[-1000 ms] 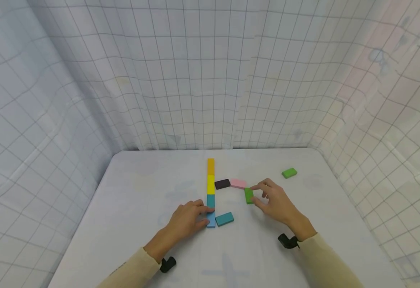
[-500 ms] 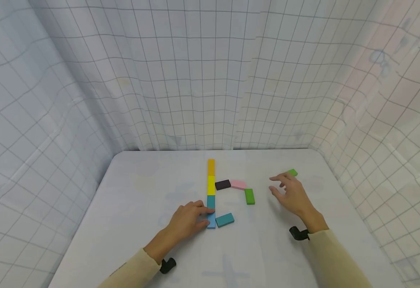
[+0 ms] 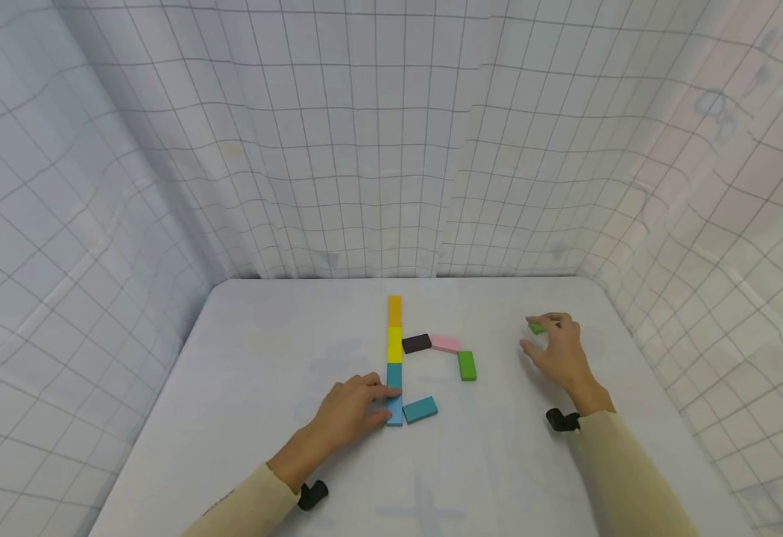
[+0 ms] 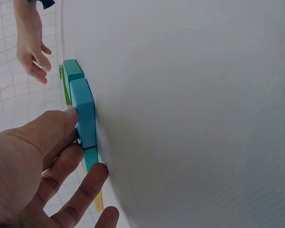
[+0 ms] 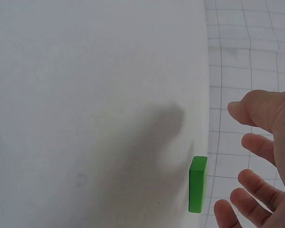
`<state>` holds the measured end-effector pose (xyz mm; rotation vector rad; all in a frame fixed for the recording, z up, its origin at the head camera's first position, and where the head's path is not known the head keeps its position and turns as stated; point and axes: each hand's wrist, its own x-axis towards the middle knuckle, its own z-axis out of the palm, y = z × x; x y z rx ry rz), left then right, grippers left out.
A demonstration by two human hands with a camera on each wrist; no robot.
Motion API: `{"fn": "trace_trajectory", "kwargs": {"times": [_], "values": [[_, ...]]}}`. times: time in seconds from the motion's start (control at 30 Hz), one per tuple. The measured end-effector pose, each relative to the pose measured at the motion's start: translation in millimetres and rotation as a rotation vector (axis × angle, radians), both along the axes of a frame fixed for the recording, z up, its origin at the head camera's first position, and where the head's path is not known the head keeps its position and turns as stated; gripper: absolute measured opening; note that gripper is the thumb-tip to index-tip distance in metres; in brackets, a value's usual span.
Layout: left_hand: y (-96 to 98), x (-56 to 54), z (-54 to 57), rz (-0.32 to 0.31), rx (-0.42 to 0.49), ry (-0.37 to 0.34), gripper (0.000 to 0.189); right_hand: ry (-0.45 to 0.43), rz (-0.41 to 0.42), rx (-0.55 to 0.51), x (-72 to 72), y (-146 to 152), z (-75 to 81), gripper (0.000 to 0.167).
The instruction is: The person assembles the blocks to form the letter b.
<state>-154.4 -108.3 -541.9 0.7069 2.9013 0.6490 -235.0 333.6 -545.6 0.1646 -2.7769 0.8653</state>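
Note:
My left hand (image 3: 347, 410) rests at the near end of a straight column of flat blocks. Its thumb and forefinger touch the light blue block (image 3: 394, 419) and the edge of the teal block (image 3: 394, 372) beyond it. Farther up the column lie a yellow block (image 3: 394, 344) and an orange block (image 3: 394, 310). On the right, my right hand (image 3: 561, 354) is over a loose green block (image 3: 536, 327), which it partly hides. Thumb and fingers are spread, and the right wrist view shows the green block (image 5: 197, 184) apart from them.
A black block (image 3: 417, 343), a pink block (image 3: 446, 343) and a second green block (image 3: 467, 365) curve rightward off the column. Another teal block (image 3: 420, 409) lies tilted beside the light blue one. Gridded white cloth (image 3: 365, 149) surrounds the white table (image 3: 264, 335).
My right hand has left the green block by the pink one and moved right and away to the loose green block. My left hand stays in place.

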Motion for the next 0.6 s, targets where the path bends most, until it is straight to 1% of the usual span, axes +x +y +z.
{"fn": "trace_trajectory", "kwargs": {"times": [0.07, 0.2, 0.43, 0.6], "values": [[0.1, -0.2, 0.0, -0.006, 0.000, 0.006, 0.040, -0.021, -0.022, 0.000, -2.8, 2.6, -0.3, 0.053], [0.3, -0.6, -0.1, -0.007, -0.006, -0.002, 0.040, -0.051, -0.049, 0.009, -5.8, 6.5, -0.8, 0.057], [-0.2, 0.0, -0.5, -0.002, -0.003, -0.009, 0.041, -0.073, -0.065, 0.013, -11.0, 13.7, -7.6, 0.064], [-0.1, 0.2, -0.6, -0.001, 0.000, -0.008, 0.040, -0.113, -0.080, 0.010, -13.9, 19.8, -8.6, 0.067]]}}
